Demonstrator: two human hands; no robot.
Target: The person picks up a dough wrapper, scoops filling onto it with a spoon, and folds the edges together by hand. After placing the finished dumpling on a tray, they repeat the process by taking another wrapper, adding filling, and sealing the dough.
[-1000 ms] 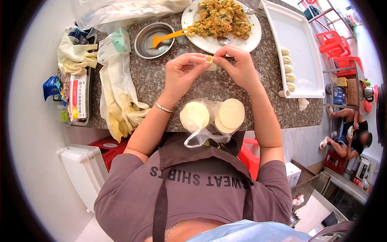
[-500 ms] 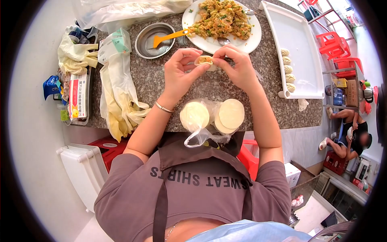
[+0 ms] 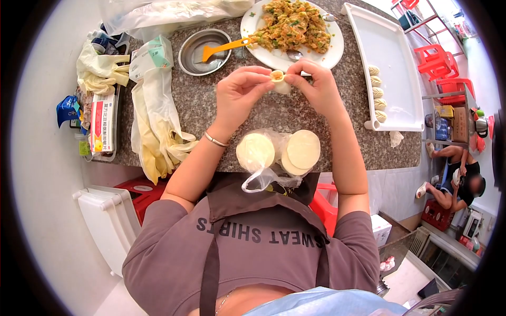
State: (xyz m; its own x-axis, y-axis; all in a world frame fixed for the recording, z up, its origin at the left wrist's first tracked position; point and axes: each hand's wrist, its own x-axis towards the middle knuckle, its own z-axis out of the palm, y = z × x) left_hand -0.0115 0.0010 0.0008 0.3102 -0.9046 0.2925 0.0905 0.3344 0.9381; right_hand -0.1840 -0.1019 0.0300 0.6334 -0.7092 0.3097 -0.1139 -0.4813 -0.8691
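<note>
a: item one?
b: one open-topped dumpling [image 3: 281,86], filling showing, held up between the two hands over the speckled counter [image 3: 203,113].
a: fingers?
b: left hand [image 3: 243,94], thumb and fingers pinching its left edge; right hand [image 3: 315,89], pinching its right edge.
a: surroundings?
b: beyond, white plate [image 3: 336,55], heaped with filling [image 3: 292,26]; steel bowl [image 3: 188,64], orange spatula [image 3: 224,48] across its rim; at right, white tray [image 3: 398,68], pleated dumplings [image 3: 378,92] in a row; nearer the body, two piles of round wrappers [image 3: 303,149].
</note>
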